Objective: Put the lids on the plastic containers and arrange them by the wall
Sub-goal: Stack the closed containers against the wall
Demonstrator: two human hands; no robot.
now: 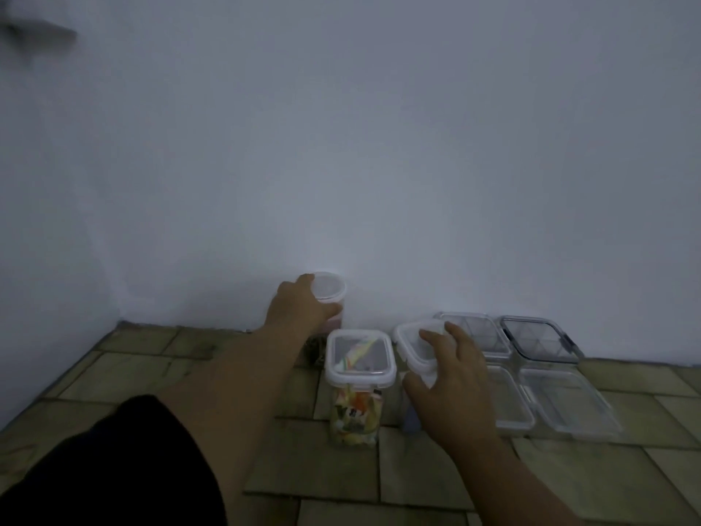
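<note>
My left hand [299,311] grips a tall round container with a white round lid [328,286], standing right at the wall. My right hand [447,377] holds the white square lid [413,341] of a tall container, tilted over it; the container's body is mostly hidden by the hand. Between the two stands a tall square container [358,381] with its clip lid on and colourful packets inside.
To the right, several flat clear containers lie on the tiled floor: two at the wall [470,334], one with a dark-rimmed lid [538,339], and two nearer me [569,404]. A white wall [379,165] rises behind. Dark cloth [113,461] covers the lower left.
</note>
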